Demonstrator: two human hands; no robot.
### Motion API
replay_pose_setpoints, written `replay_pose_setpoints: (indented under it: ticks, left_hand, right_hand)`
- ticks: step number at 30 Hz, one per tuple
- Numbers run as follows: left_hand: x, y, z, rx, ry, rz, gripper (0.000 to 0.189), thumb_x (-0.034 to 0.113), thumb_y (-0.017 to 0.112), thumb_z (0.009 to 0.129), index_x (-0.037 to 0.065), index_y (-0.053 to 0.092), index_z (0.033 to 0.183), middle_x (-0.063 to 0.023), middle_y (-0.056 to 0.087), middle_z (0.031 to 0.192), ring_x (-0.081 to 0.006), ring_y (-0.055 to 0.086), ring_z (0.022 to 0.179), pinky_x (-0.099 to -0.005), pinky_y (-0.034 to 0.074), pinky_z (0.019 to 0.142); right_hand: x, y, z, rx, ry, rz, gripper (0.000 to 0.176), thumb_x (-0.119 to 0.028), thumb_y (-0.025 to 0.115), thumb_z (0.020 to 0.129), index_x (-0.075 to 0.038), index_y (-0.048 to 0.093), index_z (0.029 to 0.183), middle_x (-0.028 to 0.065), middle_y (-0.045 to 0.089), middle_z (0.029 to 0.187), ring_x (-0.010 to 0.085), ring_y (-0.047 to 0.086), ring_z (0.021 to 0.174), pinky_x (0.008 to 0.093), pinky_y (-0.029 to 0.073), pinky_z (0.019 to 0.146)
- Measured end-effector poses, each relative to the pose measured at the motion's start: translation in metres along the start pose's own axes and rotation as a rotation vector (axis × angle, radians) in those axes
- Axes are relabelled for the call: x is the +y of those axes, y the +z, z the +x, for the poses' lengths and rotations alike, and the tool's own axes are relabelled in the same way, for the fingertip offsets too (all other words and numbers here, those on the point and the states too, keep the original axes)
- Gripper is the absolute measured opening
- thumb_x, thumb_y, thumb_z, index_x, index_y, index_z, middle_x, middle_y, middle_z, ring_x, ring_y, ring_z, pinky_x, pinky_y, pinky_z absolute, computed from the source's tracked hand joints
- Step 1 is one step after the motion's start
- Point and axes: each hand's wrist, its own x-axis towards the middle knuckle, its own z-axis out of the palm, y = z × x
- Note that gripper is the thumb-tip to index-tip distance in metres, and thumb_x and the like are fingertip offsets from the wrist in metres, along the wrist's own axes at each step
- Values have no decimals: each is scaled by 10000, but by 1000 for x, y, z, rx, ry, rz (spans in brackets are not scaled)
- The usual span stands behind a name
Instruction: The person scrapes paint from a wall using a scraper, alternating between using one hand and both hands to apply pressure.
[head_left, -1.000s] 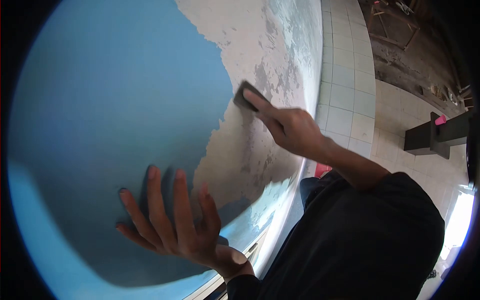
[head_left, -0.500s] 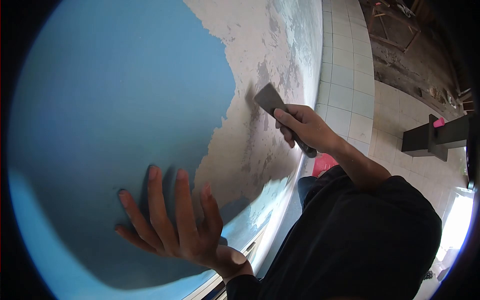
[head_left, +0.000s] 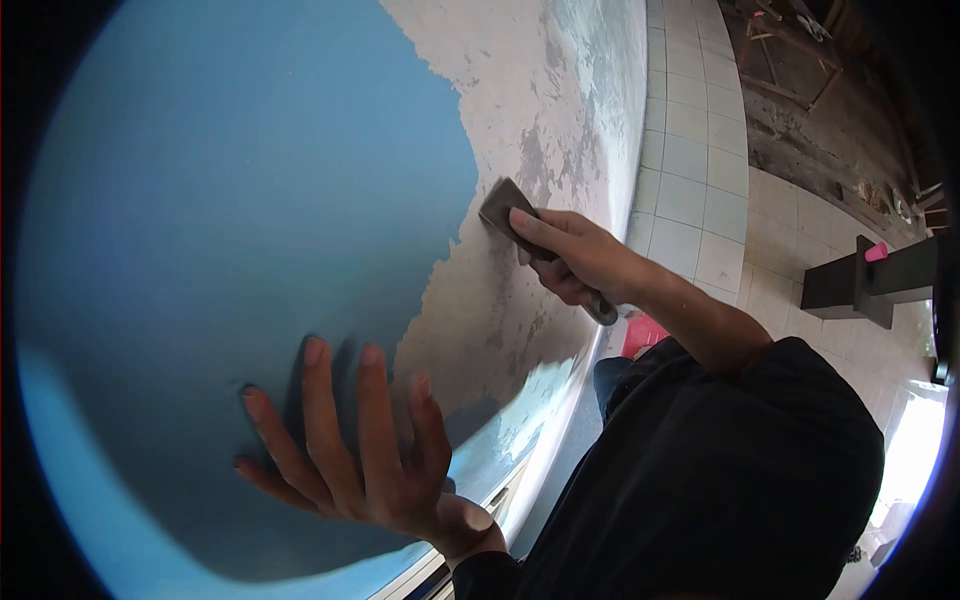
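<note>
The scraper [head_left: 500, 212], a dark flat blade, lies against the wall [head_left: 250, 200] at the ragged edge where blue paint meets bare plaster [head_left: 500, 310]. The right hand [head_left: 575, 258] is clamped round its handle, forefinger on the blade, likely for pressure. The left hand [head_left: 350, 470], fingers spread and empty, presses flat on the paint, seemingly bracing.

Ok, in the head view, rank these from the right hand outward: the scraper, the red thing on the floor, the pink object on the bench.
1. scraper: gripped in the right hand, blade against the wall.
2. red thing: on the floor, just below the forearm.
3. pink object: on top of the dark bench, far right of the view.
</note>
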Motion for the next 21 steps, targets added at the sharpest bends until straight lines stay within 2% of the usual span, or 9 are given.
replay_pose_setpoints:
  ticks: [8,11,14,16,19,21]
  left_hand:
    - [4,-1,0,-23,-30,2,212,479,595,883,323,708,974,54,677,1162,-320,475,1298,-536,107,1186]
    - [4,4,0,13,-32,-17,190,469,606,881,322,705,951,61,684,1143,-300,484,1292,-543,112,1185]
    - [3,3,-5,43,1,-88,151,438,614,886,315,701,902,67,691,1116,-269,503,1270,-549,146,1179]
    - [-3,-2,-13,41,19,-194,133,409,612,895,310,697,868,77,695,1087,-242,524,1238,-552,179,1173]
    - [-14,-8,-49,188,-13,-377,144,341,594,910,258,696,850,40,690,998,-233,552,1148,-535,283,1129]
    - [-24,-6,-87,386,-15,-326,168,191,562,880,98,693,830,-78,670,953,-319,594,1039,-537,415,1029]
  right_hand:
    - [-9,2,4,120,-103,-219,500,-547,443,981,-72,485,830,-64,344,509,32,278,371,210,245,338]
    - [-14,5,8,111,-77,-185,489,-536,455,980,-74,476,822,-61,344,510,39,273,366,216,245,331]
    - [-43,15,14,174,-208,-89,465,-514,478,979,-80,467,814,-56,344,511,43,271,365,221,246,328]
    - [-37,16,12,212,-149,-112,450,-495,499,976,-83,462,801,-55,338,507,47,286,354,228,244,321]
    - [1,3,7,229,-35,-162,455,-494,503,974,-83,462,783,-57,334,493,49,292,334,232,239,313]
    - [-5,1,9,225,-54,-173,460,-497,515,968,-81,464,777,-53,330,477,53,283,324,231,235,308]
